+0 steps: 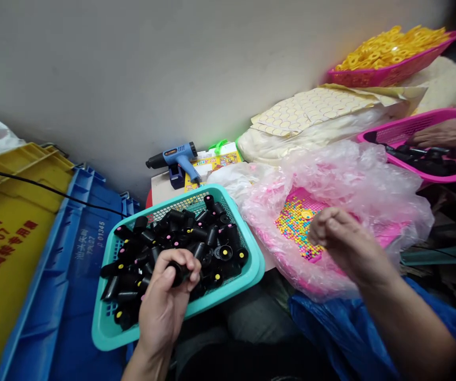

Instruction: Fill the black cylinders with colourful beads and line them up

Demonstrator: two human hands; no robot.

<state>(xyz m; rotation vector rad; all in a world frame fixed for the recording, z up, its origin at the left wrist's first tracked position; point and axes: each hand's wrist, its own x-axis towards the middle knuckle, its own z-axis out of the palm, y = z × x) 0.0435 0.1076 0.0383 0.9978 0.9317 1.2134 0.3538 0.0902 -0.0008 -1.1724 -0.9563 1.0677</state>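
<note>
- Right forearm of the person enters from lower right, nearest the camera, above a crumpled blue plastic sheet.
- Grey wall fills the back of the view.
- Blue crate lies tilted at left, touching a yellow crate with red lettering.
- Pink-tinted plastic film surrounds a pink tray holding multicoloured beads.
- Teal mesh basket sits heaped with black plastic cylinders, many dotted yellow or pink.
- Co-worker's hand rests in a magenta basket over black pieces.
- Magenta tray, upper right, carries yellow plastic parts.
- Cream sheet, printed with rings, lies on a white padded sack.
- Blue heat gun stands on the bench, just beside a yellow printed card.
- Left hand: grip closed around one black cylinder, just above the basket.
- Right hand: grip narrow, fingers curled above the beads; cannot tell if anything is held.
</note>
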